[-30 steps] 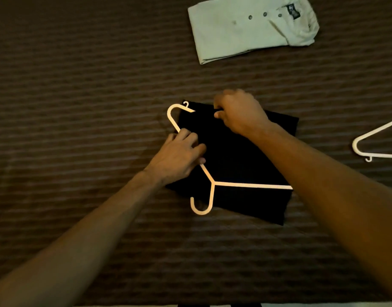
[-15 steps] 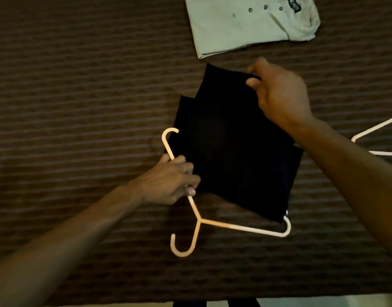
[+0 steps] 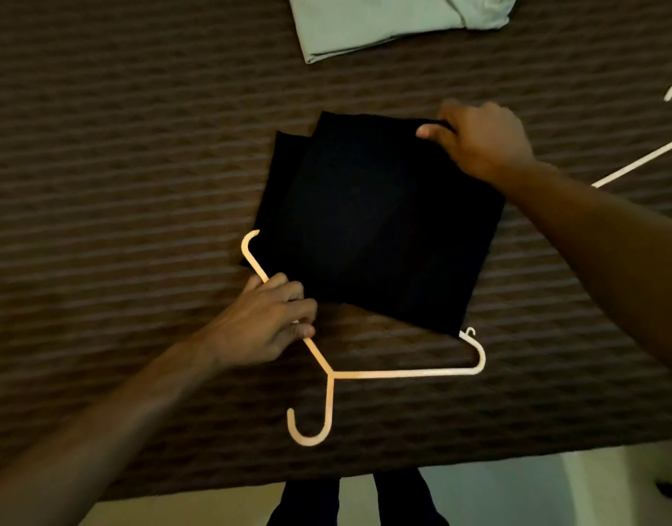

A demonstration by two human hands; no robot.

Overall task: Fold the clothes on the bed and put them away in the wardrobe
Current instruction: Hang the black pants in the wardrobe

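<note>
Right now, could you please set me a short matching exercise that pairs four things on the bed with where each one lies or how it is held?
Things:
1. black garment
2. pale green shirt
3. hanger
4. second hanger

Places or states:
A. far edge of the view, folded
B. arm gripped by the left hand
C. corner pinched by the right hand
D. right edge, partly cut off

Pairs: 1-C, 2-A, 3-B, 4-D

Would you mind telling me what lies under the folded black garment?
Under the black garment lies the striped brown bedcover, and the white hanger runs beneath its near edge. The hanger's remaining bar is covered, so its course is hidden.
</note>
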